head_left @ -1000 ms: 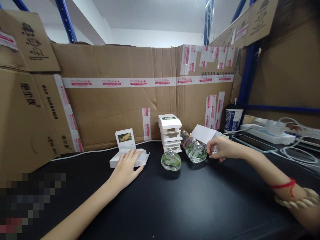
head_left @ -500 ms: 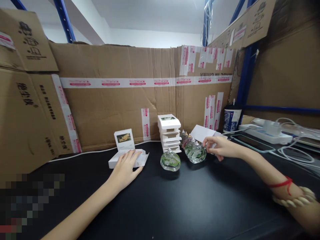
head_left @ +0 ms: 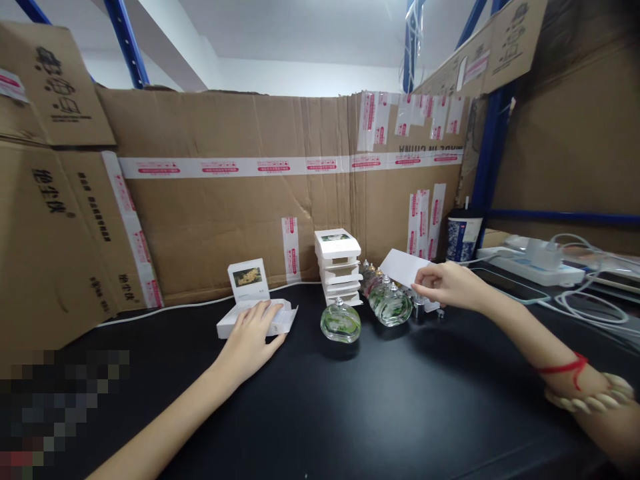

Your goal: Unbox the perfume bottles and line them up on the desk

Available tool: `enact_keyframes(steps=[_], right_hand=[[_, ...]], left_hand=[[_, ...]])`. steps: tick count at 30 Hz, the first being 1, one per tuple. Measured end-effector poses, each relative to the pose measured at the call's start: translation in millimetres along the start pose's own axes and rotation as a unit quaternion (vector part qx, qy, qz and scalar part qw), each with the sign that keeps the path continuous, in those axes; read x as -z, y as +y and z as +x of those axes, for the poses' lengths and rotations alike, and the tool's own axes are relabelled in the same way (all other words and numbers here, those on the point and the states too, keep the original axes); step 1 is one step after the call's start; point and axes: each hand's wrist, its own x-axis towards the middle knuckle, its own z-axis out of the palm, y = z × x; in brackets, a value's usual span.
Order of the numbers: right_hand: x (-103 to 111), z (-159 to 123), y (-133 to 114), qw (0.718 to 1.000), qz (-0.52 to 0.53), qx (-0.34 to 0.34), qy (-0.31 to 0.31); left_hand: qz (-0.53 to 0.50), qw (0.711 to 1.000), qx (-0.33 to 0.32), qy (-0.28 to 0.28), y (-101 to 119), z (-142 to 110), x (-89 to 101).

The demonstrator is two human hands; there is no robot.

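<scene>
On black tabletop [head_left: 300, 413]: left hand [head_left: 256, 327] flat, loosely spread, on open white box [head_left: 253, 292]; right hand [head_left: 445, 285] now higher, fingers bunched, hold unclear; silver pieces [head_left: 418, 308] newly exposed within reach, beside bottles [head_left: 393, 308].

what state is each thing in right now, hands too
left hand: fingers spread, resting on the white box
white box: open, lid raised
right hand: fingers bent; grip unclear
stack of white boxes: piled up, gaps between layers
single green bottle: upright, apart from the group
grouped bottles: upright, close together
cup: upright, lidded, straw in
phone: flat, screen dark
</scene>
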Motion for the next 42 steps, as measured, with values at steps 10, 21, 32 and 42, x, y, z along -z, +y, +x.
enact_keyframes(steps=[10,21,32,42], right_hand=[[2.1,-1.9,-0.2,0.993,-0.084,-0.043,-0.069],[-1.8,-2.0,1.1,0.991,-0.123,-0.035,-0.045],[-12.0,-0.8,9.1,0.991,0.024,-0.047,-0.124],[1.4,-2.9,2.0,0.987,-0.139,-0.073,-0.037]], left_hand=[[0.005,1.000,0.006,-0.010,2.0,1.1,3.0],[-0.003,1.000,0.004,0.000,2.6,1.0,2.6],[0.011,1.000,0.005,-0.005,0.4,1.3,-0.4],[0.000,1.000,0.008,-0.021,3.2,2.1,5.0]])
